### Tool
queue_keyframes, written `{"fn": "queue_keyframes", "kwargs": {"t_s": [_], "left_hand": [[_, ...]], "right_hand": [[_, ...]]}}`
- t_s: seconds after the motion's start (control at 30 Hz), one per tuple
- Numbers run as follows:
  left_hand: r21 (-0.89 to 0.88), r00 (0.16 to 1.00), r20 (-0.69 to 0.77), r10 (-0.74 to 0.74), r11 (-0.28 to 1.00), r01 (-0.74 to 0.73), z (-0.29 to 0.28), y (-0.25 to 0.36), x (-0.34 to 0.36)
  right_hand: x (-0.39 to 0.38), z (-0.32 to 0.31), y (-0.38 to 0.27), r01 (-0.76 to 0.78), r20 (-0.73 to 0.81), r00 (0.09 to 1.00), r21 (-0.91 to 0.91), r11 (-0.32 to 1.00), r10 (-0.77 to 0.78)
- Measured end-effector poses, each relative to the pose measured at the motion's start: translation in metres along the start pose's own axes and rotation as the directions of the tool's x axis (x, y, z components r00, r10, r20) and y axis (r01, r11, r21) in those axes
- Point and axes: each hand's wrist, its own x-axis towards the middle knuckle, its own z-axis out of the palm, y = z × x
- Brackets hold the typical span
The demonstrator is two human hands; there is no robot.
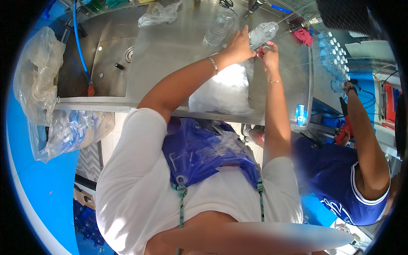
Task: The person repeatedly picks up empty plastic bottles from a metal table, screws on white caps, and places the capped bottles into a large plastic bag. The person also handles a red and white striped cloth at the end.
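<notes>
A clear plastic bottle lies tilted above the steel counter, its near end in the crook between the fingers and thumb of my left hand. Those fingers are fairly straight along its side. Just below the bottle, my right hand is closed, thumb and fingertips pinching a small round pale piece whose kind I cannot make out. Another clear bottle stands left of my left hand. Under my wrists, a white translucent plastic bag rests at the counter's front edge.
A steel sink with a blue hose is at left, beside hanging plastic bags. Crumpled clear plastic and scissors lie at the back. At right are a pink cloth, capped bottles and a co-worker's arm.
</notes>
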Motion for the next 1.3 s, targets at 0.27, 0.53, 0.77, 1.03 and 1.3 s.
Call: {"fn": "queue_keyframes", "kwargs": {"t_s": [0.27, 0.53, 0.77, 1.03, 1.3], "left_hand": [[-0.084, 0.998, -0.06, 0.034, 0.996, -0.039, 0.036, -0.014, 0.037], [-0.07, 1.0, -0.024, -0.018, 0.997, 0.016, -0.002, -0.002, 0.016], [-0.054, 0.991, -0.104, -0.083, 0.995, 0.078, -0.024, 0.005, -0.004], [-0.066, 0.993, -0.087, -0.079, 0.995, 0.073, -0.018, 0.001, -0.005], [0.034, 0.995, -0.097, 0.006, 0.999, -0.002, -0.013, 0.0, -0.001]], "right_hand": [[0.008, -0.017, 0.003, -0.01, 0.134, 0.991, 0.021, 1.0, 0.007], [0.031, 0.019, 0.004, -0.159, 0.28, 0.955, 0.203, 0.966, 0.098], [0.027, 0.018, -0.028, -0.374, 0.451, 0.867, 0.305, 0.876, 0.213], [0.018, 0.023, -0.045, -0.319, 0.458, 0.873, 0.274, 0.907, 0.168], [0.012, 0.014, -0.046, -0.331, 0.394, 0.879, 0.105, 0.938, 0.267]]}}
